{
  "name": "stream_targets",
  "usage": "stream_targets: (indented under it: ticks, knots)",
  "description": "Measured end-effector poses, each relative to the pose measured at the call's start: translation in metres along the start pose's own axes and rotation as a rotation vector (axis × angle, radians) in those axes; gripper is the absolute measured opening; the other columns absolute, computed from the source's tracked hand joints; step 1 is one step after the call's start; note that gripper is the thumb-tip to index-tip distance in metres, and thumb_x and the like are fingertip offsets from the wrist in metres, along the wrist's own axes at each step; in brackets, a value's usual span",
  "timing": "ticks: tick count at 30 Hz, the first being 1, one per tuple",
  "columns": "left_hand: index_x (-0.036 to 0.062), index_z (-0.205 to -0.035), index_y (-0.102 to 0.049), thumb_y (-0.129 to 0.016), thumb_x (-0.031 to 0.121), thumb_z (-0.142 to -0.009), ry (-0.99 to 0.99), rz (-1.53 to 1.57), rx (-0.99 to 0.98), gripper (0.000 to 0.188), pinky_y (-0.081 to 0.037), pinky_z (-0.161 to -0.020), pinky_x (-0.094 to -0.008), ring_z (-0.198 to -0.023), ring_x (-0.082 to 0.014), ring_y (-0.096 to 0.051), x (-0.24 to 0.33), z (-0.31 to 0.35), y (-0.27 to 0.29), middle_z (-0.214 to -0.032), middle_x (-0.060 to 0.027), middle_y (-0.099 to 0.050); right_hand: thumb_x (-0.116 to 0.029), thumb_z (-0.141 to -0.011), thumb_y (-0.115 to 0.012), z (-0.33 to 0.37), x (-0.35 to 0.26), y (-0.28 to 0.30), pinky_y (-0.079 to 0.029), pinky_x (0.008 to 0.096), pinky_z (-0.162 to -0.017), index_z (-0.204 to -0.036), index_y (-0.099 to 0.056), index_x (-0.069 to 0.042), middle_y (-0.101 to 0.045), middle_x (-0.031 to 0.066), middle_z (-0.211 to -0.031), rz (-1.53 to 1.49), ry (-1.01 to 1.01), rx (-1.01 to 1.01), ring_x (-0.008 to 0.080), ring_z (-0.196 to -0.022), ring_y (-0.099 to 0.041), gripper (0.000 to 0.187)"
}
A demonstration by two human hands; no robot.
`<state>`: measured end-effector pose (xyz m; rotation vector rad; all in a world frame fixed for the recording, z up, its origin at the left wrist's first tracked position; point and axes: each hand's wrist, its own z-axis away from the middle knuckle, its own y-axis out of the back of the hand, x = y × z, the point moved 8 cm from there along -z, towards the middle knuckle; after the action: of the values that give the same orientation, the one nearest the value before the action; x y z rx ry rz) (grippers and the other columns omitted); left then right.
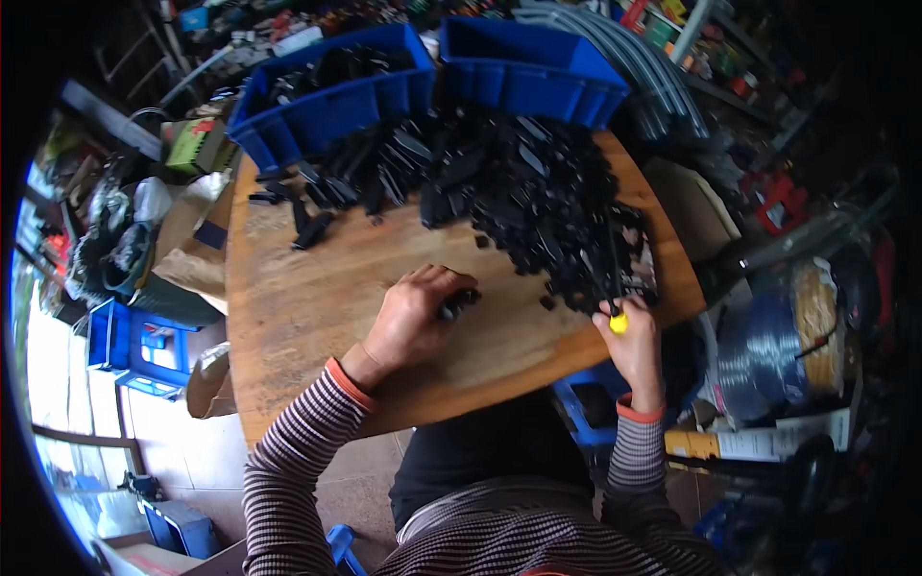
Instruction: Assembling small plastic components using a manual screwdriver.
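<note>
My left hand [408,315] rests over the middle of the wooden table [317,317], its fingers curled around a small black plastic part [457,305]. Most of that part is hidden by the hand. Near the table's right front edge, my right hand [636,353] is closed on a slim screwdriver-like tool with a yellow end [618,324]. Its dark length seems to point away from me, beside the black pieces, and is hard to make out. A large heap of black plastic pieces [461,173] spreads across the far half of the table, reaching close to my right hand.
Two blue bins stand at the table's far edge: the left bin [327,120] holds black parts, the right bin [538,82] shows its inner wall. A dark printed packet [636,254] lies at the right. Coiled grey hose [615,58] and wrapped rolls [768,336] lie beyond the table.
</note>
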<state>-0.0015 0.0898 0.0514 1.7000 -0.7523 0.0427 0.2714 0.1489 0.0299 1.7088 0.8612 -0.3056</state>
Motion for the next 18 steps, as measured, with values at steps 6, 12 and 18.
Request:
stream_targets:
  ticks: [6,12,18]
  knots:
    - [0.0051,-0.105,-0.061,-0.053,0.019,-0.092,0.529,1.63,0.73,0.02,-0.053,-0.063,-0.0334,-0.077,-0.0232,-0.067,-0.143,0.02,0.035,-0.092,-0.0135,-0.068,-0.004,-0.075,-0.071,-0.013,-0.029,-0.017,-0.049,0.0387,-0.07,-0.083,-0.06,0.004,-0.058,0.0157,-0.084,0.05,0.106,-0.106,0.0335,-0.077,-0.06,0.015]
    - [0.004,-0.114,-0.056,-0.065,0.037,-0.08,0.184,1.371,0.799,0.049,-0.053,-0.082,-0.045,-0.097,-0.0329,-0.063,-0.282,-0.028,0.219,-0.104,-0.0172,-0.064,-0.002,-0.071,-0.075,-0.006,-0.043,-0.032,-0.05,0.0389,-0.067,-0.086,-0.061,0.003,-0.058,0.0155,-0.086,-0.011,0.182,-0.166,0.0334,-0.077,-0.062,0.021]
    - [0.0055,-0.121,-0.053,-0.078,0.032,-0.069,0.526,-0.891,1.126,0.064,-0.052,-0.079,-0.0453,-0.096,-0.0321,-0.061,-0.17,-0.13,0.261,-0.1,-0.0178,-0.063,0.001,-0.07,-0.075,-0.014,-0.035,-0.026,-0.05,0.0381,-0.065,-0.086,-0.061,0.002,-0.058,0.0148,-0.087,0.017,0.162,-0.223,0.0336,-0.077,-0.062,0.022]
